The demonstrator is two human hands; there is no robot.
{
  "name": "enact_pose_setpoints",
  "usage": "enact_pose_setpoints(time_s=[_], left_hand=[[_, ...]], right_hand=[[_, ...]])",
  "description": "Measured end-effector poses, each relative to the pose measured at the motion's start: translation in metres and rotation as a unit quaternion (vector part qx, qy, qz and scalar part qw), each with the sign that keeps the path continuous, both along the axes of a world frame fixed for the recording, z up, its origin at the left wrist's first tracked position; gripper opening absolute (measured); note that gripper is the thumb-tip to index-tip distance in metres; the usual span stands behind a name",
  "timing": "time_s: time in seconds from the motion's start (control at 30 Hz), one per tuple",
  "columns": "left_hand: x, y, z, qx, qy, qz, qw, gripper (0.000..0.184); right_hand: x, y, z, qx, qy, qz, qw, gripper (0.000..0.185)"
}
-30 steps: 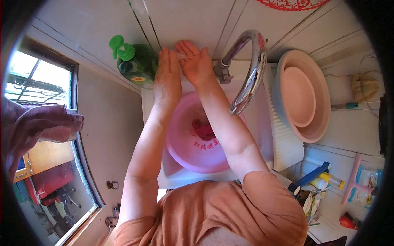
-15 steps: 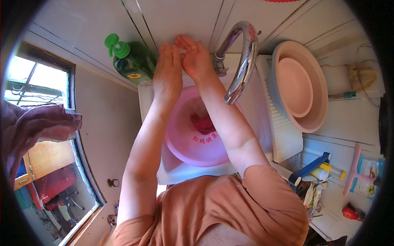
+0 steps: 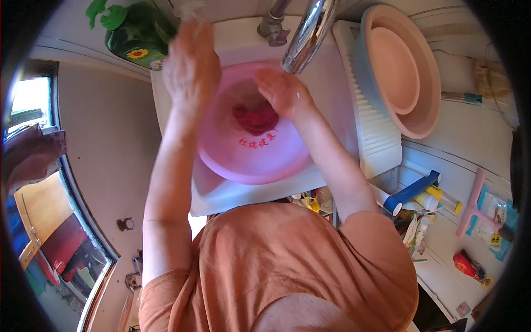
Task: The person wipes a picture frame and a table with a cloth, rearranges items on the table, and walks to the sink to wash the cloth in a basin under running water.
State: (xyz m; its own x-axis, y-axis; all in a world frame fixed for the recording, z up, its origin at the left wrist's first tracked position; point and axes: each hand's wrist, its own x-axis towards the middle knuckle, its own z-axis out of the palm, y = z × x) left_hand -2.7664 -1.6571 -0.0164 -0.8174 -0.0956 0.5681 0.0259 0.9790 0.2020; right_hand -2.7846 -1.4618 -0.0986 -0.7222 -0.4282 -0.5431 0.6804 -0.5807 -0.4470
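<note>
A pink plastic basin (image 3: 221, 157) with red lettering sits in the white sink, and a dark red wet-looking cloth (image 3: 257, 119) lies inside it. My left hand (image 3: 192, 69) is raised beside the basin's left rim, close to the green pump bottle (image 3: 135, 36). Motion blurs its fingers. A pale, see-through thing (image 3: 189, 10) shows just past its fingertips; I cannot make out its kind or whether the hand holds it. My right hand (image 3: 282, 93) hovers over the basin's right side, below the faucet (image 3: 307, 41), fingers stretched out, with a small white speck near its wrist.
Two nested basins (image 3: 428, 110) lean on the ribbed drainboard (image 3: 379, 133) at the right. A blue-ended bar (image 3: 417, 191), tubes and a pink squeegee (image 3: 470, 205) lie farther right. A window with a dark curtain (image 3: 33, 155) is at the left.
My hands have parted and come back from the wall. The left moved down and leftward, the right down over the basin. The view has shifted, showing more of the cloth.
</note>
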Motion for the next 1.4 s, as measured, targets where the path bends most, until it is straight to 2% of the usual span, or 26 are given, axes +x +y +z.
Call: enact_pose_setpoints(time_s=[0.03,0.07,0.13,0.2,0.27,0.4,0.53,0.6,0.67,0.7,0.77,0.8,0.83,0.87,0.9,0.97,1.0,1.03,1.07,1.13,1.17,1.2,1.23,1.3,1.37,1.4], left_hand=[[0.009,0.005,-0.034,0.009,0.003,-0.041,0.999,0.04],[0.02,0.014,-0.071,0.081,-0.145,-0.057,0.985,0.041],[0.043,0.032,-0.186,0.152,-0.211,-0.111,0.959,0.039],[0.06,0.054,-0.239,0.239,-0.332,-0.114,0.905,0.033],[0.074,0.078,-0.231,0.334,-0.408,-0.114,0.842,0.025],[0.077,0.117,-0.154,0.501,-0.266,-0.288,0.772,0.014],[0.09,0.147,-0.079,0.418,-0.19,-0.236,0.856,0.014],[0.077,0.151,-0.105,0.35,-0.119,-0.125,0.921,0.015],[0.045,0.125,-0.108,0.416,-0.265,0.03,0.869,0.018],[0.035,0.113,-0.12,0.436,-0.23,0.04,0.869,0.025],[0.043,0.111,-0.121,0.48,-0.23,-0.003,0.847,0.019],[0.047,0.112,-0.12,0.499,-0.228,-0.026,0.836,0.018],[0.06,0.132,-0.116,0.375,-0.015,-0.039,0.926,0.017],[0.071,0.139,-0.093,0.437,-0.071,-0.127,0.887,0.016],[0.071,0.145,-0.091,0.432,-0.082,-0.105,0.892,0.017],[0.058,0.138,-0.101,0.472,-0.148,-0.038,0.868,0.017],[0.038,0.121,-0.116,0.515,-0.206,0.007,0.832,0.015],[0.027,0.111,-0.123,0.554,-0.259,0.053,0.79,0.013],[0.027,0.114,-0.126,0.524,-0.208,0.016,0.826,0.012],[0.043,0.132,-0.12,0.451,-0.112,-0.058,0.884,0.009],[0.055,0.142,-0.106,0.423,-0.107,-0.093,0.895,0.007],[0.065,0.157,-0.098,0.426,-0.074,-0.176,0.884,0.01],[0.066,0.16,-0.092,0.429,-0.108,-0.145,0.885,0.008],[0.054,0.151,-0.094,0.452,-0.2,-0.075,0.866,0.006],[0.02,0.119,-0.122,0.48,-0.3,-0.009,0.824,0.013],[0.004,0.099,-0.16,0.498,-0.322,-0.021,0.805,0.017]], right_hand=[[0.013,0.012,-0.019,0.036,-0.057,0.006,0.998,0.041],[0.028,0.021,-0.033,0.072,-0.092,-0.011,0.993,0.046],[0.048,0.034,-0.061,0.163,-0.141,-0.019,0.976,0.052],[0.064,0.039,-0.085,0.275,-0.173,-0.007,0.946,0.051],[0.068,0.032,-0.074,0.213,-0.203,-0.003,0.956,0.051],[0.048,0.05,-0.1,0.124,-0.147,0.108,0.975,0.041],[0.047,0.045,-0.102,-0.001,-0.148,0.069,0.987,0.041],[0.054,0.023,-0.102,-0.058,-0.153,0.022,0.986,0.042],[0.061,0.01,-0.094,-0.113,-0.159,-0.024,0.981,0.042],[0.067,0.001,-0.049,0.098,-0.124,-0.014,0.987,0.041],[0.072,-0.005,-0.013,0.145,-0.132,0.003,0.98,0.04],[0.073,0.008,-0.032,0.031,-0.09,0.049,0.994,0.039],[0.074,0.021,-0.051,-0.081,-0.049,0.101,0.99,0.037],[0.085,0.008,-0.079,-0.23,0.037,-0.069,0.97,0.036],[0.094,-0.012,-0.088,-0.427,0.117,-0.2,0.874,0.034],[0.079,0.008,-0.087,-0.198,-0.085,-0.109,0.97,0.028],[0.064,0.013,-0.057,0.024,-0.223,-0.005,0.975,0.025],[0.061,0.023,-0.076,-0.114,-0.175,0.073,0.975,0.023],[0.058,0.033,-0.094,-0.239,-0.112,0.16,0.951,0.021],[0.059,0.012,-0.049,0.072,-0.132,0.033,0.988,0.017],[0.054,0.033,-0.084,-0.257,0.042,0.146,0.954,0.02],[0.065,0.044,-0.118,-0.315,0.035,0.027,0.948,0.023],[0.075,0.035,-0.124,-0.368,0.029,-0.092,0.925,0.027],[0.07,0.042,-0.09,-0.137,-0.059,-0.054,0.987,0.031],[0.049,0.042,-0.07,0.047,-0.091,0.1,0.99,0.03],[0.041,0.056,-0.074,0.016,-0.124,0.171,0.977,0.028]])
